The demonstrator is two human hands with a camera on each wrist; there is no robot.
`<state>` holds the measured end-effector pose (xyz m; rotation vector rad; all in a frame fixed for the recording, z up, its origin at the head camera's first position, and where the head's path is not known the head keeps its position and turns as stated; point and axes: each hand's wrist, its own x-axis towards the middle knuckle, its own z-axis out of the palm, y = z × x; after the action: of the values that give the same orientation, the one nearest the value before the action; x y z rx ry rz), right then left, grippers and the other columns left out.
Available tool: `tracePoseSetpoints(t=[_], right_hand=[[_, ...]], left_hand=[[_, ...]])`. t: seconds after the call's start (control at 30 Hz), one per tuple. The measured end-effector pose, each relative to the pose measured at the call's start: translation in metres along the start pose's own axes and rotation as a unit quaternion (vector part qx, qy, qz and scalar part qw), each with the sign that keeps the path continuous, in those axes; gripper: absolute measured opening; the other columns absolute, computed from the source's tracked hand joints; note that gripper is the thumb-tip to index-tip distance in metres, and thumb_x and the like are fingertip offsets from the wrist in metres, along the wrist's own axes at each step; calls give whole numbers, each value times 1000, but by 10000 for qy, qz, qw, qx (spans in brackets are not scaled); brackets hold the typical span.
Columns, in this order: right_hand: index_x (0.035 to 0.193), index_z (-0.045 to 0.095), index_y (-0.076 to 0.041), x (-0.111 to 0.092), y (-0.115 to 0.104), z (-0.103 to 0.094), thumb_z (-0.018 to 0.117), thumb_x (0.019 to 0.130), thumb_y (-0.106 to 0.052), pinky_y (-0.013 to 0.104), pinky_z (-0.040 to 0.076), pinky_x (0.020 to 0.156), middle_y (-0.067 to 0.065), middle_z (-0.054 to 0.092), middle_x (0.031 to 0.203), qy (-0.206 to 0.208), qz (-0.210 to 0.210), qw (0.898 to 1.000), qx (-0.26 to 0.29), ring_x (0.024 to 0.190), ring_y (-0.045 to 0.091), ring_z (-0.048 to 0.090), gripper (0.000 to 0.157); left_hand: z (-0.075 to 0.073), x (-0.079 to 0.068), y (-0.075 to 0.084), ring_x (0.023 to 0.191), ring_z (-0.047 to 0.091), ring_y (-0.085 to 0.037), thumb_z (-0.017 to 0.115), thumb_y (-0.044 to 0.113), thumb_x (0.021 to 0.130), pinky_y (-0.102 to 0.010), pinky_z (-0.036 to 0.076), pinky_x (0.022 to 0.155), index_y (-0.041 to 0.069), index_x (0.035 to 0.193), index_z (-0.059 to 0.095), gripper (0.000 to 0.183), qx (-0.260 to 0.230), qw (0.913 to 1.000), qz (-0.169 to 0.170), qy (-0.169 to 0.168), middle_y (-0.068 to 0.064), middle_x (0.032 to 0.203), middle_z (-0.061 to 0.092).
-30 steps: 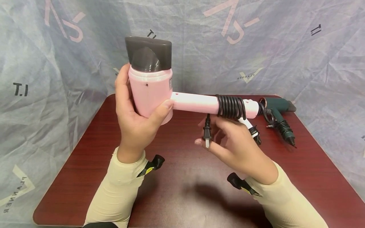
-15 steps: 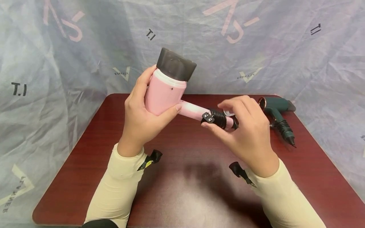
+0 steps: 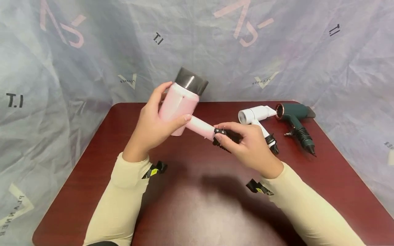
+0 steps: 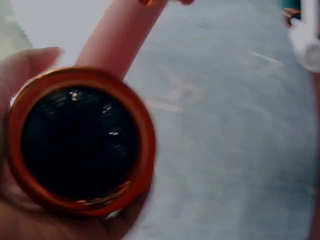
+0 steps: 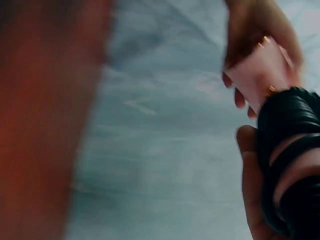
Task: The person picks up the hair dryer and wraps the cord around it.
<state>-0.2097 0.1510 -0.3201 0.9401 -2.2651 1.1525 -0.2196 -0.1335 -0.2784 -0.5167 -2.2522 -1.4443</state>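
My left hand (image 3: 150,124) grips the barrel of a pink hair dryer (image 3: 178,106), thumb in front and fingers round its far side. The dryer is held up over the table, its dark nozzle (image 3: 190,82) tilted up and to the right. In the left wrist view its round, dark rear end (image 4: 80,142) faces the camera. My right hand (image 3: 250,145) holds the lower handle, which a coiled black cord (image 5: 292,117) wraps. The two-pin plug (image 3: 220,131) lies by the right thumb and fingertips, prongs up. The right hand hides much of the coil in the head view.
On the dark red table (image 3: 191,205), a white hair dryer (image 3: 255,113) lies at the back right. Beside it is a dark green hair dryer (image 3: 295,112) with its cord wound round the handle. A grey printed cloth (image 3: 197,51) hangs behind.
The pink hair dryer has moved right and down, and its nozzle has tipped to the right. My right hand has gone from beneath the cord to gripping the wrapped handle. The white hair dryer is now uncovered.
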Motion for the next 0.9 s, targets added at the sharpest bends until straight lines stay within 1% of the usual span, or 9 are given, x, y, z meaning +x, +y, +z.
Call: tracePoseSetpoints(t=[0.13,0.23,0.3,0.4,0.6,0.67,0.73,0.83,0.9], right_hand=[[110,80,-23,-11,35,15,70,98,-41,25,52,51,-8,76,85,-98,1783,9834,313,58,7,63,24],[107,80,-14,-22,62,28,64,100,-47,28,53,47,6,78,82,-119,3003,9470,1132,54,12,65,38],[105,78,-7,-28,78,37,61,102,-49,29,53,44,16,77,79,-30,3631,9160,1703,51,14,65,45],[109,73,0,-31,95,49,58,103,-47,32,55,44,22,75,80,221,4253,8763,2251,52,18,68,49],[123,50,1,-25,113,62,46,109,-41,38,63,59,16,61,90,736,4848,8325,2577,63,20,67,44],[120,47,-1,-19,117,64,43,110,-40,35,62,56,12,57,88,861,4921,8274,2564,59,18,62,41],[114,48,-3,-14,121,68,42,110,-41,30,57,50,7,54,82,947,4923,8315,2394,51,14,56,38],[105,49,-7,-7,128,73,41,109,-42,27,46,41,0,50,69,1034,4888,8419,2040,40,11,48,37],[107,52,-6,-4,131,75,42,108,-42,25,47,49,2,54,74,929,4857,8552,1554,49,13,54,38]], left_hand=[[5,6,-34,119,63,-21,80,40,88,-42,51,103,16,147,50,71,934,9955,134,-123,-4,139,58],[8,1,-52,118,61,-28,78,31,89,-44,48,104,9,133,60,53,1403,9887,437,-305,-10,131,60],[12,-7,-59,118,60,-29,78,28,89,-46,48,103,10,127,64,45,1650,9832,384,-678,-9,128,59],[20,-18,-66,121,58,-27,75,29,89,-51,47,104,16,125,64,41,1973,9712,151,-1326,-6,131,56],[43,-30,-65,120,57,-22,73,32,90,-56,43,104,22,127,62,40,2057,9584,-3,-1980,0,135,53],[48,-32,-63,120,56,-21,73,32,90,-55,43,103,22,127,62,39,2021,9574,47,-2064,0,135,52],[51,-33,-62,118,56,-21,73,31,90,-53,43,101,22,127,62,39,1998,9558,83,-2153,0,134,52],[54,-35,-61,116,55,-20,73,32,90,-51,43,100,22,127,62,40,2063,9508,104,-2310,-1,134,51],[55,-37,-62,116,54,-21,73,33,91,-51,43,102,22,127,62,40,2142,9457,76,-2445,-1,136,50]])
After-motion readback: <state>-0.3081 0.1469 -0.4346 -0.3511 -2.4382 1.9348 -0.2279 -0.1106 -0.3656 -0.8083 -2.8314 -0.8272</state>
